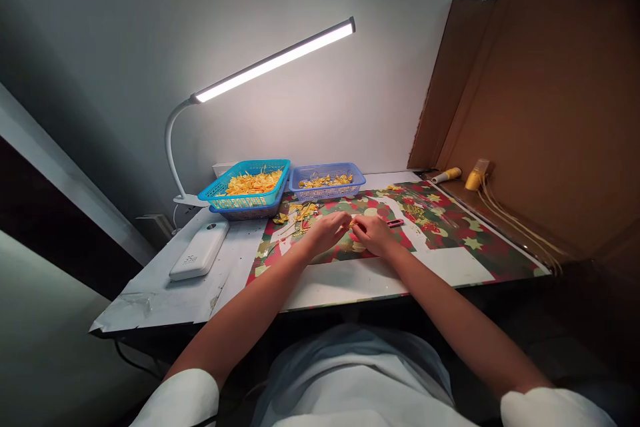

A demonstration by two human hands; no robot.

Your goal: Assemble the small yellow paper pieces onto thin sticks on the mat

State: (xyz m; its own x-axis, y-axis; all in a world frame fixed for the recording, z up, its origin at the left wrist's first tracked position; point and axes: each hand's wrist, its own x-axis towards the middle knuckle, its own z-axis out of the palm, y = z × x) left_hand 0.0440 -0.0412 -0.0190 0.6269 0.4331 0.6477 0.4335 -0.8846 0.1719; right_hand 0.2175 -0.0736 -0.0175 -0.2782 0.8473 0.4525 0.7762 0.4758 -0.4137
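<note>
My left hand (327, 230) and my right hand (373, 235) meet over the patterned sheet, fingertips pinched and almost touching. A small yellow piece (352, 225) shows between the fingertips; its exact shape is too small to make out. Just beyond my right hand lies a pinkish-red tool (395, 223), partly hidden by that hand. Left of my left hand is a loose pile of yellow strips or ribbon pieces (303, 213). On the right, several thin golden bits (420, 217) are scattered over the sheet.
Behind my hands stand a turquoise basket (210, 196) of yellow pieces, resting on a darker blue one, and a periwinkle basket (327, 169) with fewer pieces. A white power bank (200, 252) lies left, under a lit desk lamp (275, 63). Cardboard (540, 100) walls the right side.
</note>
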